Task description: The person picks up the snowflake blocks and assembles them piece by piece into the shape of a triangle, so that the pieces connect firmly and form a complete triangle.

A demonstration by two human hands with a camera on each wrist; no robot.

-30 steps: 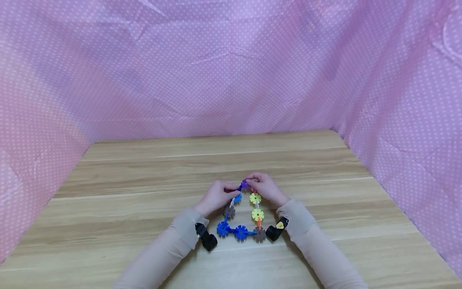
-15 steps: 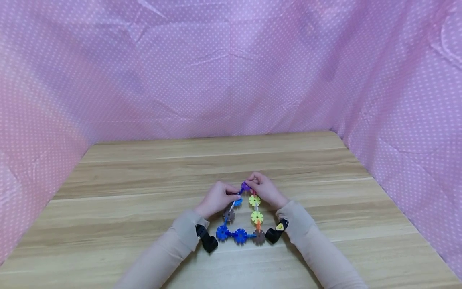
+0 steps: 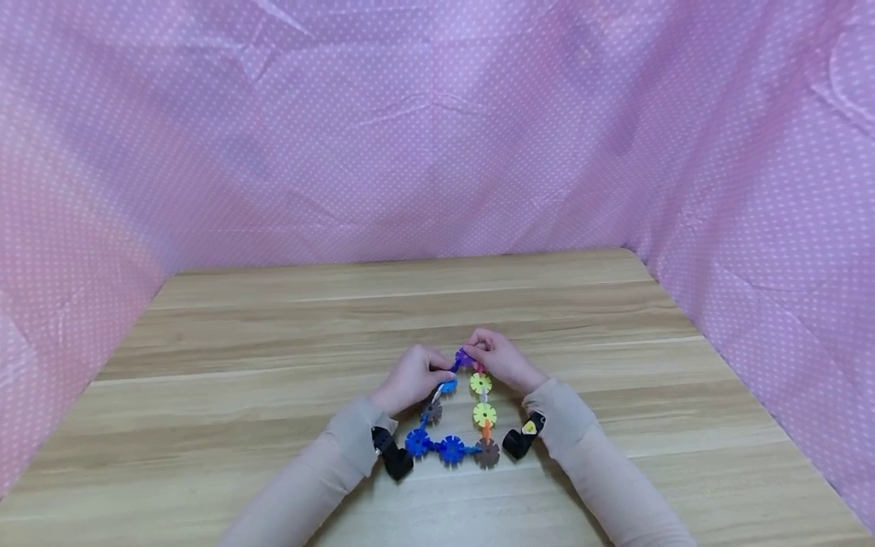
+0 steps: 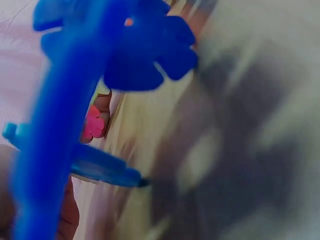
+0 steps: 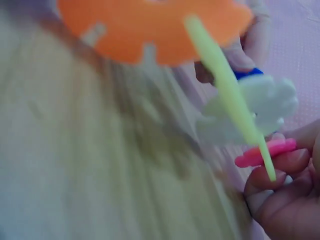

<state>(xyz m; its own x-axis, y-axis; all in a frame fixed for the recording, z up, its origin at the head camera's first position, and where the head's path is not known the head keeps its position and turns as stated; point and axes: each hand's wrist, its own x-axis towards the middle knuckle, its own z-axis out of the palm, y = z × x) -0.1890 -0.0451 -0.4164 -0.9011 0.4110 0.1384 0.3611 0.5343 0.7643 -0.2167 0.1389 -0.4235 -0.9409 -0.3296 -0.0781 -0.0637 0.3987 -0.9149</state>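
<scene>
A closed loop of slotted plastic snowflake discs hangs between my hands, its lower side nearest me made of blue discs [image 3: 452, 450] and a brown disc [image 3: 488, 453]. My left hand [image 3: 410, 378] pinches the loop's upper left part by a light blue disc [image 3: 448, 386]. At the top, my right hand [image 3: 504, 359] grips the loop by a purple disc [image 3: 465, 357] and a pink disc [image 5: 270, 151]. Yellow discs [image 3: 484, 415] run down the right side. Close to the right wrist camera are an orange disc [image 5: 135, 40] and a white disc [image 5: 277, 102].
Beneath the hands lies a wood-grain table [image 3: 273, 327]. Pink dotted cloth [image 3: 410, 152] hangs behind it and along both sides. Black camera straps [image 3: 393, 453] sit on both wrists, close to the loop's lower corners.
The loop has dropped slightly, with its lower side shifting toward me and a little left. Both hands keep their hold and have barely moved.
</scene>
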